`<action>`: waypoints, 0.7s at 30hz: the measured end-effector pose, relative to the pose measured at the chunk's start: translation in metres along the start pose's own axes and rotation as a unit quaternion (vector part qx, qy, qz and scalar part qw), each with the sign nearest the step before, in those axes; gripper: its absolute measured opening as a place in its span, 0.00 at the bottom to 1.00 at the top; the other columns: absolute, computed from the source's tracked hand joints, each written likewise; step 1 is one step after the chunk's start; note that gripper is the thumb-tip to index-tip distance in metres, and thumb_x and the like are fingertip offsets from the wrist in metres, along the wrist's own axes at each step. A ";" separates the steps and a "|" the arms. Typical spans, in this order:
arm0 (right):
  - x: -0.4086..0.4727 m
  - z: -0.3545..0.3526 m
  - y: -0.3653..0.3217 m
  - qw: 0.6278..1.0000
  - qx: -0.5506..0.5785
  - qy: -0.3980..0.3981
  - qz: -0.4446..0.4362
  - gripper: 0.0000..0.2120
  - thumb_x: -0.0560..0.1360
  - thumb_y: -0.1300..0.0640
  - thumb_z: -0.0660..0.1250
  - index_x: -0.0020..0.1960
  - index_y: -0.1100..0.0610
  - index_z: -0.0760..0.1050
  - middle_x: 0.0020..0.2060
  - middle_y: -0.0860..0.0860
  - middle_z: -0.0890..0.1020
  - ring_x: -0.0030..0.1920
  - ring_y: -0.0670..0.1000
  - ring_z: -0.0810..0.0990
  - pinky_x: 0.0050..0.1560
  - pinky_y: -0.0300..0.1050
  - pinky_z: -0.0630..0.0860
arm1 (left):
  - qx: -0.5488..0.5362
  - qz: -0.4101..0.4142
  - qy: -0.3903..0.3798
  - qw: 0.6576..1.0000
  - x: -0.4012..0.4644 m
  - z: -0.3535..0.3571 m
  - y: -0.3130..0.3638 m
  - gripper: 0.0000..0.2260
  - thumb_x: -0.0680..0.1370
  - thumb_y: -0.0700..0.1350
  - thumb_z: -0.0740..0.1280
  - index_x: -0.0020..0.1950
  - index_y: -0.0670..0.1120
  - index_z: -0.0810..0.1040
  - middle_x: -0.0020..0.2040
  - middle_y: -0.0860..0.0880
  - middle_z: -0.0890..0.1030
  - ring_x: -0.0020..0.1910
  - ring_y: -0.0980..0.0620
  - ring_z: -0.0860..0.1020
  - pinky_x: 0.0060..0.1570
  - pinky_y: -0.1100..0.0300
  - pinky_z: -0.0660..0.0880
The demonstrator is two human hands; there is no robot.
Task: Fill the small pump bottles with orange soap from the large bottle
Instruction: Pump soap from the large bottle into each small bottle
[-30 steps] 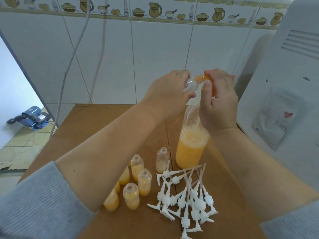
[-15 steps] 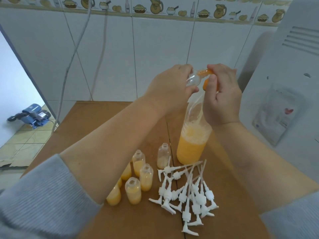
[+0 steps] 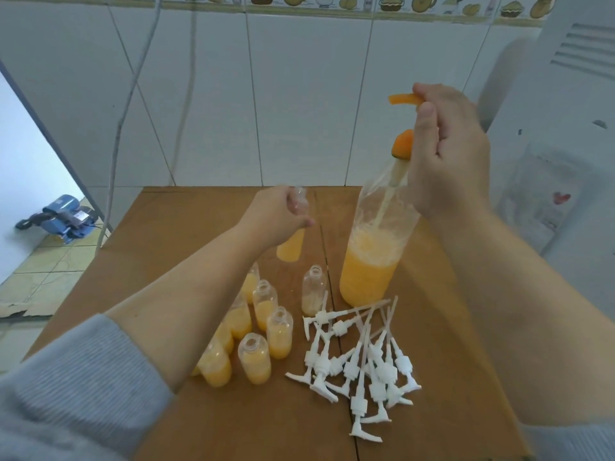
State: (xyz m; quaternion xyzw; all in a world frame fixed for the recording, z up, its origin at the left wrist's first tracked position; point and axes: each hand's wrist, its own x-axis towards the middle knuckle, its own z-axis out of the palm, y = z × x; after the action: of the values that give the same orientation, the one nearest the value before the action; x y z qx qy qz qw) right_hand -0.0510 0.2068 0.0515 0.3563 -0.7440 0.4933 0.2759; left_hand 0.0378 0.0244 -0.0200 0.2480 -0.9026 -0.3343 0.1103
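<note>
The left hand (image 3: 276,216) grips a filled small bottle (image 3: 293,242), seemingly lowering it toward the filled ones (image 3: 253,331) by the worktop's (image 3: 199,227) left edge. The right hand (image 3: 446,154) clasps the pump (image 3: 402,101), steadying the large bottle (image 3: 372,257) mid-worktop for another fill.

Hidden and blurred parts at the brown cardboard-covered table (image 3: 166,224)

The left forearm covers several small clear soap-filled bottles (image 3: 229,331); the left hand (image 3: 276,216) grips a motion-blurred small bottle (image 3: 293,241); the right hand (image 3: 446,154) hides much of the orange pump head (image 3: 402,121).
</note>
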 end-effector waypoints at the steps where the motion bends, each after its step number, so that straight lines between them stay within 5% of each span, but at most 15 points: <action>1: 0.001 0.000 0.000 1.000 0.003 0.003 0.001 0.18 0.82 0.55 0.51 0.65 0.58 0.73 0.60 0.45 0.74 0.61 0.37 0.66 0.71 0.57 0.60 | 0.008 -0.009 -0.011 1.000 0.001 0.003 -0.004 0.17 0.69 0.50 0.76 0.53 0.46 0.75 0.49 0.51 0.78 0.47 0.53 0.77 0.49 0.60 0.75; 5: 0.000 0.003 -0.001 1.000 0.012 0.010 0.002 0.17 0.81 0.56 0.52 0.65 0.58 0.73 0.59 0.43 0.72 0.62 0.40 0.67 0.70 0.57 0.61 | 0.090 -0.031 -0.062 0.994 0.000 0.014 -0.018 0.08 0.74 0.43 0.72 0.47 0.44 0.74 0.37 0.56 0.76 0.33 0.65 0.74 0.28 0.71 0.68; 10: -0.002 0.003 -0.003 1.000 0.016 0.015 -0.001 0.17 0.81 0.57 0.52 0.65 0.59 0.73 0.58 0.43 0.71 0.64 0.45 0.69 0.70 0.58 0.61 | 0.236 -0.054 -0.119 0.963 -0.003 0.021 -0.019 0.22 0.70 0.43 0.75 0.62 0.44 0.74 0.55 0.45 0.79 0.51 0.46 0.79 0.48 0.54 0.79; 17: -0.001 0.002 -0.004 1.000 0.017 0.003 0.007 0.18 0.81 0.56 0.51 0.66 0.59 0.72 0.58 0.43 0.70 0.65 0.45 0.68 0.71 0.57 0.61 | 0.292 -0.064 -0.179 0.938 -0.002 0.020 -0.017 0.28 0.71 0.41 0.74 0.70 0.44 0.70 0.62 0.45 0.76 0.56 0.46 0.77 0.54 0.54 0.77; 21: 0.000 0.004 -0.002 1.000 0.006 -0.001 0.001 0.18 0.81 0.56 0.51 0.66 0.59 0.72 0.59 0.45 0.72 0.65 0.45 0.68 0.70 0.58 0.61 | 0.276 0.029 -0.209 0.938 -0.008 0.017 -0.001 0.33 0.68 0.46 0.76 0.71 0.52 0.67 0.68 0.50 0.70 0.65 0.47 0.70 0.61 0.52 0.70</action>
State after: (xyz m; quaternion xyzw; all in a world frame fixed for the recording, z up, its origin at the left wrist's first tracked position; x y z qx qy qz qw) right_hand -0.0496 0.2031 0.0509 0.3578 -0.7416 0.4978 0.2725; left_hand 0.0386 0.0369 -0.0339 0.1668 -0.9688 -0.1133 -0.1442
